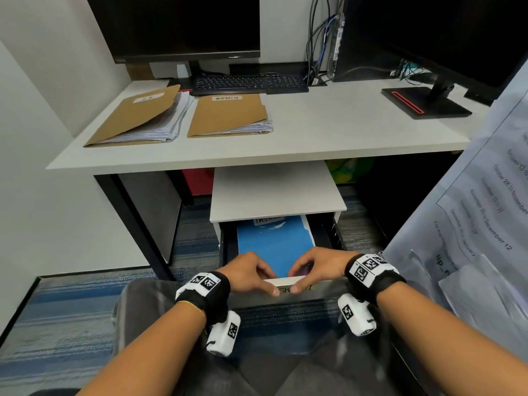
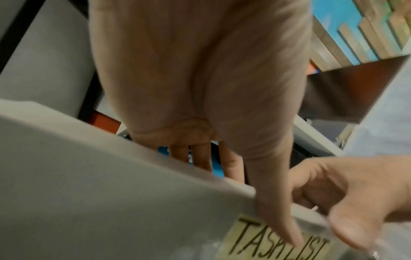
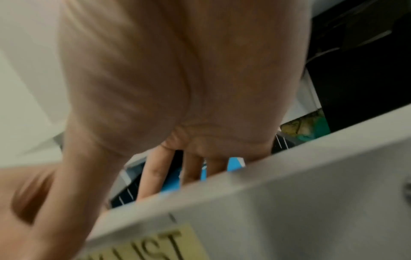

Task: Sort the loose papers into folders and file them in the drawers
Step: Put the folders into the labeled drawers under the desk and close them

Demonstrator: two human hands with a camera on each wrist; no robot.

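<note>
I have both hands hooked over the drawer front (image 1: 285,281): left hand (image 1: 251,274) and right hand (image 1: 317,270) curl fingers inside, thumbs on the label outside, probably to slide it. The blue folder (image 1: 274,244) lies flat inside. Two brown folders (image 1: 228,115) wait on the tabletop (image 1: 343,130).

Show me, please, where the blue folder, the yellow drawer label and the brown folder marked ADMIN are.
blue folder (image 1: 274,244): head view, on its bare cover inside the open drawer.
yellow drawer label (image 2: 262,239): left wrist view, on the handwritten letters.
brown folder marked ADMIN (image 1: 228,115): head view, middle of its cover.
</note>
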